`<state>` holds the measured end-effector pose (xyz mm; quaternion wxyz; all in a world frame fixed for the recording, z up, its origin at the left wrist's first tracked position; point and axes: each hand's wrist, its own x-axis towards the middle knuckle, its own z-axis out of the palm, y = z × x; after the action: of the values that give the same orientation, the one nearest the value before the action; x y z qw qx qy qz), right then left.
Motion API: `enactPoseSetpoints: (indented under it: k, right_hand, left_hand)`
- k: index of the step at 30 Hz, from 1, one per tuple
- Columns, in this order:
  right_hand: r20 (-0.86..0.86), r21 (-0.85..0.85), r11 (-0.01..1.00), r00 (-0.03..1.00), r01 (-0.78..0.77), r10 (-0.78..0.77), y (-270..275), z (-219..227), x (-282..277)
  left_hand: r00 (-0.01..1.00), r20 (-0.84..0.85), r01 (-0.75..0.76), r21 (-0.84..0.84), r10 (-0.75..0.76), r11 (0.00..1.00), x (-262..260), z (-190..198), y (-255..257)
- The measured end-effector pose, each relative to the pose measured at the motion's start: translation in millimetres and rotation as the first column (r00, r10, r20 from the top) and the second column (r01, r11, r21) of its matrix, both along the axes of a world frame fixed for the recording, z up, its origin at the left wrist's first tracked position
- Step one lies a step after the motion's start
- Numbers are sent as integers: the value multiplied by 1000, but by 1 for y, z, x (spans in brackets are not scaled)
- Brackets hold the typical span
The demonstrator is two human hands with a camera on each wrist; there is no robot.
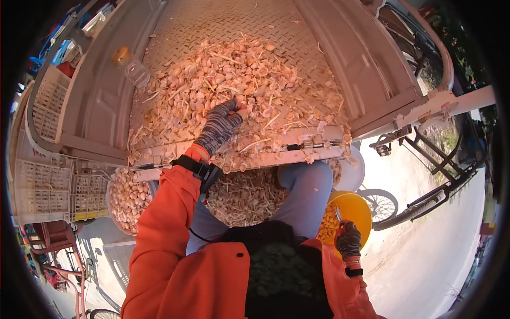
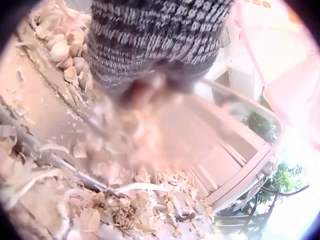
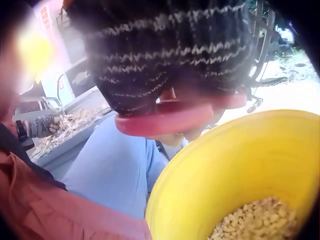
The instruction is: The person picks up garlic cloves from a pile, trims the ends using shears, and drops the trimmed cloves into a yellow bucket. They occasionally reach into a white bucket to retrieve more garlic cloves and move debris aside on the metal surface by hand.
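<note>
My left hand (image 1: 222, 123), in a grey knit fingerless glove, reaches into the near part of a heap of garlic cloves (image 1: 212, 72) on the metal truck bed. Its bare fingertips are bent together, pinching what looks like a garlic clove, blurred in the left wrist view. My right hand (image 1: 348, 240), in a dark striped glove, grips a red-handled tool (image 3: 165, 119) at the rim of a yellow bucket (image 3: 200, 170). A narrow metal tip of the tool shows in the head view. Peeled cloves (image 3: 255, 220) lie at the bottom of the bucket.
A tub of garlic (image 1: 129, 202) stands below left, beside stacked plastic crates (image 1: 45, 186). Dry stalks and skins (image 1: 247, 194) lie between the legs. A clear jar (image 1: 137, 73) lies by the bed's left wall (image 1: 101, 85). A bicycle (image 1: 425, 181) is at the right.
</note>
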<state>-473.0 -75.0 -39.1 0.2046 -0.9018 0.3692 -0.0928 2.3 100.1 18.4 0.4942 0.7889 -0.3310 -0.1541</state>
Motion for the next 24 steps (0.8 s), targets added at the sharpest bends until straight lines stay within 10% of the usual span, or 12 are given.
enactPoseSetpoints:
  k: [3, 5, 6, 7, 8, 10, 12, 16, 18, 20, 22, 24]
  right_hand:
    - [-33, 66, 998, 999, -7, 9, 1, 19, 36]
    - [381, 114, 990, 924, -86, 37, -18, 21, 99]
    - [453, 374, 913, 891, -163, -26, -14, 47, 146]
    - [524, 560, 790, 845, -249, -105, -16, 61, 191]
    - [571, 202, 916, 801, -347, 178, -16, 69, 240]
    - [590, 190, 859, 755, -475, 287, -11, 78, 321]
    - [565, 168, 834, 745, -526, 356, -3, 64, 376]
    - [450, 146, 823, 778, -549, 439, 0, 48, 398]
    - [371, 134, 841, 813, -524, 448, -6, 45, 378]
    - [297, 197, 849, 856, -490, 424, -13, 42, 353]
    - [366, 215, 841, 839, -497, 402, -12, 43, 350]
    - [517, 246, 810, 779, -532, 355, -8, 49, 351]
  left_hand:
    - [535, -829, -360, -397, -162, 844, 5, -17, 9]
    - [348, -907, -510, -396, -238, 764, 3, -16, 7]
    - [149, -931, -650, -345, -332, 677, 1, -17, 5]
    - [165, -857, -612, -477, -487, 631, 4, -25, 8]
    - [163, -855, -619, -477, -492, 624, 1, -23, 8]
    - [-25, -858, -773, -309, -514, 554, -5, -13, 12]
    - [-20, -814, -765, -361, -580, 533, 1, -25, 19]
    - [83, -973, -800, -192, -213, 568, -1, -11, 17]
    - [253, -719, -477, -675, -648, 563, 14, -35, 22]
    - [224, -803, -499, -581, -552, 643, 15, -23, 17]
    - [449, -888, -414, -305, -99, 858, 14, -8, 13]
    - [583, -805, -204, -282, -116, 937, 11, 7, 14]
